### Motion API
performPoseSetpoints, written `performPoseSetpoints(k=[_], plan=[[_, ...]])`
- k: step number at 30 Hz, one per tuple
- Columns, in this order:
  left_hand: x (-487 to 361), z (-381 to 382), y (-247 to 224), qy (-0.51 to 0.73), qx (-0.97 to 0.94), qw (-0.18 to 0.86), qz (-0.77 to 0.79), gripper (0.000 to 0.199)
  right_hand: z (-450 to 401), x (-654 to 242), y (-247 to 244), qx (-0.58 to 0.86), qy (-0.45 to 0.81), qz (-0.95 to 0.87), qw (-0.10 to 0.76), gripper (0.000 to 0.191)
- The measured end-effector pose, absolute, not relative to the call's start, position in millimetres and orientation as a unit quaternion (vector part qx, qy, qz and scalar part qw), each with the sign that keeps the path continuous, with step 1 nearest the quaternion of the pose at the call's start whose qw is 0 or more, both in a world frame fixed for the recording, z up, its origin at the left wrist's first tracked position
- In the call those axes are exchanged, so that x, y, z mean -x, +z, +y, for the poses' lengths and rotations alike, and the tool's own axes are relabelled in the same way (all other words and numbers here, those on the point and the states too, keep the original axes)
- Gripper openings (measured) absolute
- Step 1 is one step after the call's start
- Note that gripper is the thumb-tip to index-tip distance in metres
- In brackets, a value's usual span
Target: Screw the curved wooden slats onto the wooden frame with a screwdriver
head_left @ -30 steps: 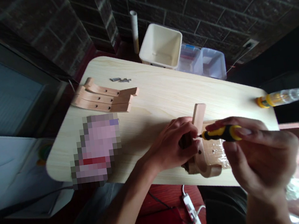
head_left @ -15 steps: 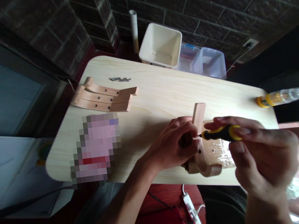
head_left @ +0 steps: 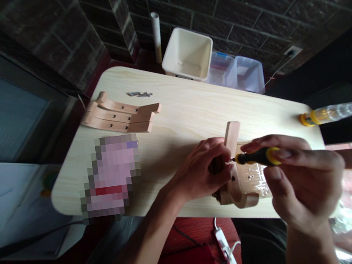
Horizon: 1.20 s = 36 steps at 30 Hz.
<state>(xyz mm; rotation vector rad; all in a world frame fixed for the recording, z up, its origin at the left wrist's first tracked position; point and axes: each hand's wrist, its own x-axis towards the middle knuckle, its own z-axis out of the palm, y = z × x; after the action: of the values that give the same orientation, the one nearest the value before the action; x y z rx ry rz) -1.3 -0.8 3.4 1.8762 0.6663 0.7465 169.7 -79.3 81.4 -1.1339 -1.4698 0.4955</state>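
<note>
So down at the bottom, nearest me, there's a white power strip (head_left: 226,251) lower than the near edge of the table (head_left: 186,113). Just over that edge, my right hand (head_left: 308,175) has its fingers closed on a yellow-and-black screwdriver (head_left: 257,157), tip at the wooden hook (head_left: 232,135). My left hand (head_left: 208,166) is at the hook too, thumb and forefinger bent in by the tip; can't tell what exactly they're pinching. Small gap between the two hands. The hook's curled end is close to the near edge, with a plastic-wrapped package (head_left: 259,186) beside it. Wide strip of tabletop on the left before you hit a pixelated pink item (head_left: 112,166). A clear-and-yellow tube (head_left: 332,114) is at the right edge. Farther back, three more hooks (head_left: 119,118) sit by the left edge, screws (head_left: 140,94) just past them, then a cream bin (head_left: 187,57) at the far edge.
</note>
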Motion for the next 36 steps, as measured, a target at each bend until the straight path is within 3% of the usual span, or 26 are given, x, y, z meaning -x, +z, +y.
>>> performPoseSetpoints(k=[36], plan=[[0.2, -0.1, 1.3, 0.314, -0.779, 0.471, 0.268, 0.009, -80.9, -173.4, 78.5, 0.481, 0.214, -0.611, 0.591, 0.043]])
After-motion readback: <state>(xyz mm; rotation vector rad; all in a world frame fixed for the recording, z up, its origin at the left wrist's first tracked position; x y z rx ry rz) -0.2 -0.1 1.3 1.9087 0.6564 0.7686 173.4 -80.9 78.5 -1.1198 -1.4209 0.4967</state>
